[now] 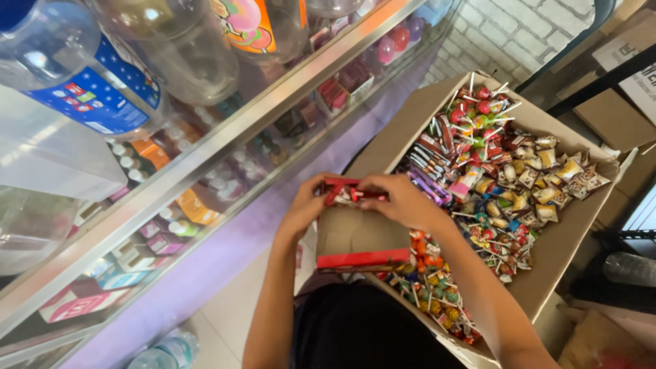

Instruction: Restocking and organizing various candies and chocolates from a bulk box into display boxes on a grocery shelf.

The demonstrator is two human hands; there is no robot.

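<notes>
- Two hands work at the top of a small box (361,239), held upright over the near corner of a large carton (560,239).
- Left hand (305,205): fingers curl around the left end of the small box's open top and pinch a red flap (339,186).
- Right hand (403,199): fingers are closed over the right end of the same opening, thumb side on the red flap; what lies beneath the palm cannot be told.
- Small box: brown cardboard face with a red band along its lower edge. It sits between the two forearms, above the person's dark clothing (369,328).
- Handling, as judged: thin cardboard, light, stiff along the folds but easily crushed at the open top. The flaps look prone to tearing. The surest hold appears to be on the two side walls below the flaps, not on the flaps themselves.
- Carton contents: lollipops (478,109) with white sticks at the far end, wrapped sweets (547,184) in the middle, and more small lollipops (437,287) at the near end. All lie loose and would shift easily.
- Edges: the carton's left wall stands just beside the small box; a glass display case (205,157) with a metal rail runs along the left, well apart from the hands.
- Open room: a strip of pale floor (232,307) lies between the case and the carton. Room to the right is taken up by the carton and more cardboard (615,116).
- Bottles (89,82) stand on top of the case, away from the hands.
</notes>
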